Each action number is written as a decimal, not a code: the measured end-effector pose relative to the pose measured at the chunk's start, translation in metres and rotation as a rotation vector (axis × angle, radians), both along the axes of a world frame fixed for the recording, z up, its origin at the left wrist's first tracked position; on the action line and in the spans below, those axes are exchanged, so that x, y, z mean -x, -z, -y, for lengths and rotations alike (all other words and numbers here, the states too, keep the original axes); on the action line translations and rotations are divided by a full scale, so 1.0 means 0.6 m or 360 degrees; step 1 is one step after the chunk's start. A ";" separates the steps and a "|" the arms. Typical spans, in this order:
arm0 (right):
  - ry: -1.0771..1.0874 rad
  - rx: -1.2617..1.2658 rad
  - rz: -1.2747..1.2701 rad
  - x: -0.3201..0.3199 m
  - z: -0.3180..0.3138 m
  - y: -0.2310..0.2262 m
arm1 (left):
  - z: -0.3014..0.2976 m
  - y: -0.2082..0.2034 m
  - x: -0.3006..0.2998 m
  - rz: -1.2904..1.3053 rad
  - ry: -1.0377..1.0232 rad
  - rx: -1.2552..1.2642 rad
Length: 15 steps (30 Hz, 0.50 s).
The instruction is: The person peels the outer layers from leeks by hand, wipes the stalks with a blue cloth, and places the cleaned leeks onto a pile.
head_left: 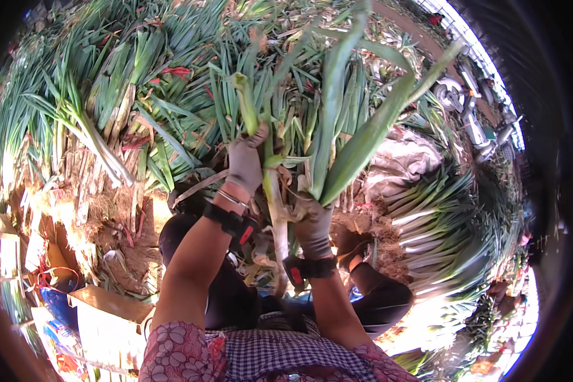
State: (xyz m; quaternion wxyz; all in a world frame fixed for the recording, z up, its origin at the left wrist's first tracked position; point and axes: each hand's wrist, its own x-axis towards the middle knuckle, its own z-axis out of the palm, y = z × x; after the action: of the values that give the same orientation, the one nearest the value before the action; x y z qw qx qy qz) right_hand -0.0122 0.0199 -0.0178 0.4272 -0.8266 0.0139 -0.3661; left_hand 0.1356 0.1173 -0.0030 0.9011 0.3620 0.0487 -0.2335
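a: where's the green onion stalk [275, 191]?
b: dead centre, upright, pale at the base and fanning into long green leaves [356, 140] toward 1 o'clock.
a: and the hands?
b: both gloved in grey. the right hand [313, 224] is clamped around the stalk's pale lower part, just at 5 o'clock of it. the left hand [245, 162] is at 10 o'clock of that, fingers closed on a leaf higher up. the two hands are near each other but apart, with a black band on each wrist.
a: what's around them?
b: heaps of green onions [127, 83] fill everything from 9 to 12 o'clock. more bundles [439, 216] lie at 3 o'clock, white ends showing. a pale sack [404, 162] sits at 2 o'clock. a cardboard box [108, 315] is at 8 o'clock, on the dirt floor [124, 219].
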 end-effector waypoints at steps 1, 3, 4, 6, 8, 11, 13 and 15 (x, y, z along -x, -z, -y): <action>-0.0054 0.0056 0.0017 0.014 0.002 0.000 | -0.010 0.006 -0.015 -0.0056 -0.0086 0.0090; -0.0078 -0.0529 -0.0301 0.049 0.001 0.012 | -0.014 0.018 -0.024 -0.0046 -0.0026 0.0005; -0.0068 -0.0529 -0.0305 0.068 0.007 0.021 | -0.016 0.020 -0.027 -0.0024 0.0034 -0.0078; -0.0160 -0.0430 -0.0452 0.111 0.017 0.029 | -0.022 0.029 -0.035 -0.0139 0.0046 -0.0115; -0.0228 -0.0737 -0.0823 0.149 0.012 0.011 | -0.033 0.053 -0.048 -0.0184 -0.0079 -0.0112; -0.0301 -0.0507 -0.0839 0.200 0.025 0.005 | -0.039 0.077 -0.057 -0.0245 -0.0168 -0.0040; -0.0284 -0.1005 -0.1012 0.221 0.032 0.013 | -0.049 0.087 -0.061 -0.0314 -0.0293 0.0030; -0.0348 -0.0893 -0.1142 0.226 0.038 0.021 | -0.059 0.099 -0.061 -0.0257 -0.0328 -0.0057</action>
State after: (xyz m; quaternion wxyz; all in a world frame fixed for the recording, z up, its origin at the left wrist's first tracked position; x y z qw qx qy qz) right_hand -0.1477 -0.0031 -0.0307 0.6384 -0.7502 0.1720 0.0079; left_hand 0.1724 0.1528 -0.0625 0.9069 0.3512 0.1620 -0.1671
